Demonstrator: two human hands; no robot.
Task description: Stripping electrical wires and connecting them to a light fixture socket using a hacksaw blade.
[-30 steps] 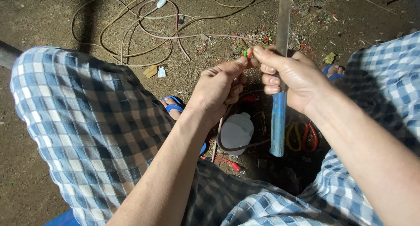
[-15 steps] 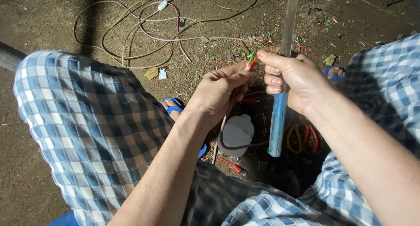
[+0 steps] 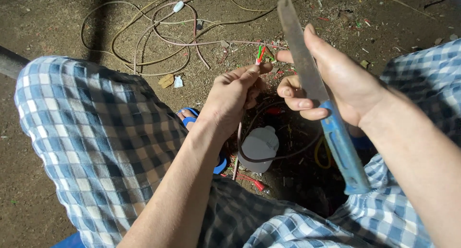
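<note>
Dirt floor (image 3: 57, 190), littered with loose pale cables (image 3: 144, 41). Left hand (image 3: 235, 96) pinching thin brown cable with red and green wire ends (image 3: 260, 54). Right hand (image 3: 336, 82) closed around long flat metal blade with blue handle (image 3: 317, 94). Risks: blade near fingertips, possible slip and cut; short wire ends could pull out of pinch.

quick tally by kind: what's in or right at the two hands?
Hands: 2, left hand, right hand
Blue-handled blade tool: 1, in the right hand
Cable with red and green wire ends: 1, pinched by the left fingers
Total: 4
</note>
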